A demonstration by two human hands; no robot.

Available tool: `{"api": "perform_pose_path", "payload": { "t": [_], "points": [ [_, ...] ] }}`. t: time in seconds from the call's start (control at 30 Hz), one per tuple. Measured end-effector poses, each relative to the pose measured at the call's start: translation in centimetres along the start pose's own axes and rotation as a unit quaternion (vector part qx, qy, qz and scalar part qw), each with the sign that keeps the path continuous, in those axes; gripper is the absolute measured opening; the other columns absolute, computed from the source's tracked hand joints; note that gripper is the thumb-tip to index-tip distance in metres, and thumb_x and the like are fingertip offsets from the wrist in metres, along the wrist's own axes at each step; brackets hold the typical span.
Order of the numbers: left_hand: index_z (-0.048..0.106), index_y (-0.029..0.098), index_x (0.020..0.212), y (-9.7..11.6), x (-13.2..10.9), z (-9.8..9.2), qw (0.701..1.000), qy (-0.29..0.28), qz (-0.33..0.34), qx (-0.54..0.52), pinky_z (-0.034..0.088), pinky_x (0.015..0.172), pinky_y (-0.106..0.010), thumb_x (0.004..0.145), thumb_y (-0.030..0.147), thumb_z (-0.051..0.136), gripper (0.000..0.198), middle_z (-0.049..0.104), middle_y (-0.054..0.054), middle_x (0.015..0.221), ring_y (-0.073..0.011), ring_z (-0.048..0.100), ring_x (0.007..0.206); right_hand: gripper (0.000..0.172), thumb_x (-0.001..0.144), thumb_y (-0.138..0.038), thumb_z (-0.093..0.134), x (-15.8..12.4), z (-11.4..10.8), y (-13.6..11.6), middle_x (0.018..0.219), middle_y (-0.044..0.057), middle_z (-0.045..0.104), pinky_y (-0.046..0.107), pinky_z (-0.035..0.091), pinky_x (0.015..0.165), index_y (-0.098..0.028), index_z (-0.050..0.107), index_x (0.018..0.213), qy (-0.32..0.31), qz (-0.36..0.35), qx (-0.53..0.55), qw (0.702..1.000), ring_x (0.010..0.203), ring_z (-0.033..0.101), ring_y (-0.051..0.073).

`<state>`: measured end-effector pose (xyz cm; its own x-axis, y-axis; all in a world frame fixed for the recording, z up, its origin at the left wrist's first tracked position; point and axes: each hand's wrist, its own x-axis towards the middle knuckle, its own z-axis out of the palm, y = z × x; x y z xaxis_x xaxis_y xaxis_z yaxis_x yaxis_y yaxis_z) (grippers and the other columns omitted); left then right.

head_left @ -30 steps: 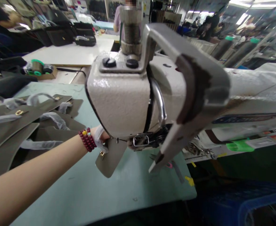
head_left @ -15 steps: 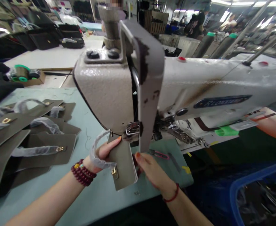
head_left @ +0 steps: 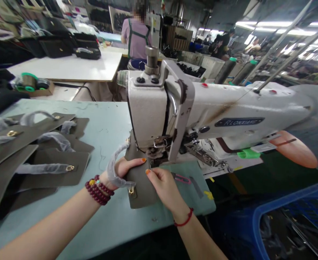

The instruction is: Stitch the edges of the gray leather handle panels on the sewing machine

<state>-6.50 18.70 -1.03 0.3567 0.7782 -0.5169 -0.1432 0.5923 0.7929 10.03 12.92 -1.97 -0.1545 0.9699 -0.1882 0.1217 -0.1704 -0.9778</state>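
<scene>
A grey-brown bag panel (head_left: 141, 184) lies beneath the head of the white sewing machine (head_left: 145, 108). Its handle (head_left: 111, 168), wrapped in clear film, arches up from gold-coloured rings at both ends. My left hand (head_left: 121, 171) is under that handle, thumb stretched over the panel's top face, other fingers mostly hidden. My right hand (head_left: 163, 184) pinches at the panel's right edge, close to the presser foot (head_left: 156, 159); thumb and forefinger are together there. The needle's exact place on the panel is hard to make out.
More panels with wrapped handles (head_left: 53, 168) are piled on the left of the pale green table (head_left: 104, 220). Pink-handled snips (head_left: 183, 178) lie right of my right hand. A blue crate (head_left: 256, 216) stands low at right. A person in a purple top (head_left: 137, 38) is beyond.
My view has drawn back from the machine. My right hand has moved up and left, from beside the panel's lower edge to the edge near the presser foot. The left hand still holds the panel.
</scene>
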Motion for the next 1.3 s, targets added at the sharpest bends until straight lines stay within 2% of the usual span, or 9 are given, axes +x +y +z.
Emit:
{"api": "perform_pose_path", "payload": {
  "t": [0.1,0.33,0.6,0.83,0.97,1.13,1.23,1.3],
  "points": [
    [0.071,0.017,0.102,0.0,0.1,0.0,1.0,0.009,0.006,0.004,0.058,0.065,-0.031,0.071,0.035,0.079,0.037,0.076,-0.005,0.084,-0.0221,0.07,0.068,0.041,0.09,-0.046,0.049,0.2,0.2,0.1,0.06,-0.001,0.043,0.022,0.029,0.051,-0.015,0.053,0.063,0.013,-0.006,-0.021,1.0,0.057,0.036,0.011],
    [0.067,0.018,0.117,0.7,0.5,-0.3,1.0,-0.006,0.018,0.007,0.058,0.076,-0.04,0.069,0.038,0.079,0.054,0.077,-0.008,0.091,-0.0269,0.071,0.077,0.042,0.089,-0.047,0.049,1.1,0.5,0.6,0.059,-0.002,0.037,0.022,0.026,0.051,-0.016,0.05,0.062,0.035,-0.008,-0.02,0.999,0.057,0.032,0.01],
    [0.074,0.018,0.099,0.3,0.9,-0.7,1.0,-0.003,0.024,0.012,0.058,0.067,-0.039,0.07,0.037,0.078,0.035,0.076,-0.008,0.088,-0.0272,0.07,0.072,0.042,0.091,-0.046,0.049,1.4,0.4,0.7,0.06,-0.002,0.038,0.022,0.026,0.052,-0.015,0.054,0.064,0.034,-0.009,-0.03,0.999,0.058,0.032,0.01],
    [0.074,0.017,0.098,0.4,1.0,-0.7,1.0,0.009,0.008,0.019,0.058,0.068,-0.039,0.07,0.038,0.077,0.035,0.076,-0.01,0.091,-0.0269,0.071,0.07,0.042,0.091,-0.045,0.05,1.5,0.2,0.6,0.058,-0.002,0.045,0.022,0.028,0.051,-0.014,0.057,0.064,0.032,-0.018,-0.039,0.999,0.056,0.037,0.01],
    [0.071,0.019,0.109,0.4,1.1,-0.6,1.0,-0.005,0.002,-0.013,0.059,0.077,-0.036,0.07,0.035,0.079,0.043,0.077,-0.007,0.096,-0.0272,0.072,0.084,0.035,0.091,-0.042,0.052,1.0,-0.1,-0.1,0.066,0.001,0.057,0.021,0.033,0.055,-0.014,0.064,0.073,0.043,-0.04,-0.072,0.996,0.061,0.047,0.012],
    [0.065,0.019,0.118,-0.3,0.5,0.2,0.998,0.003,0.054,-0.027,0.058,0.088,-0.039,0.072,0.035,0.078,0.05,0.075,-0.006,0.107,-0.0298,0.069,0.1,0.029,0.093,-0.038,0.054,0.7,-1.3,-0.4,0.078,0.004,0.067,0.024,0.041,0.063,-0.016,0.071,0.087,0.022,-0.055,-0.088,0.994,0.072,0.059,0.017],
    [0.061,0.022,0.123,-1.9,-0.3,1.6,0.991,0.047,0.115,-0.044,0.051,0.101,-0.038,0.076,0.037,0.074,0.05,0.069,-0.005,0.122,-0.0296,0.06,0.119,0.032,0.094,-0.04,0.053,1.0,-3.1,-0.7,0.079,0.004,0.069,0.026,0.043,0.065,-0.017,0.073,0.085,-0.015,-0.066,-0.114,0.991,0.078,0.061,0.021],
    [0.054,0.026,0.128,-3.3,-0.8,2.9,0.988,0.088,0.116,-0.056,0.049,0.105,-0.037,0.079,0.041,0.071,0.055,0.061,-0.003,0.135,-0.0291,0.053,0.127,0.032,0.095,-0.04,0.053,1.3,-4.6,-1.2,0.079,0.004,0.069,0.027,0.043,0.066,-0.019,0.074,0.082,-0.042,-0.079,-0.133,0.987,0.079,0.062,0.021]
  ]
}}
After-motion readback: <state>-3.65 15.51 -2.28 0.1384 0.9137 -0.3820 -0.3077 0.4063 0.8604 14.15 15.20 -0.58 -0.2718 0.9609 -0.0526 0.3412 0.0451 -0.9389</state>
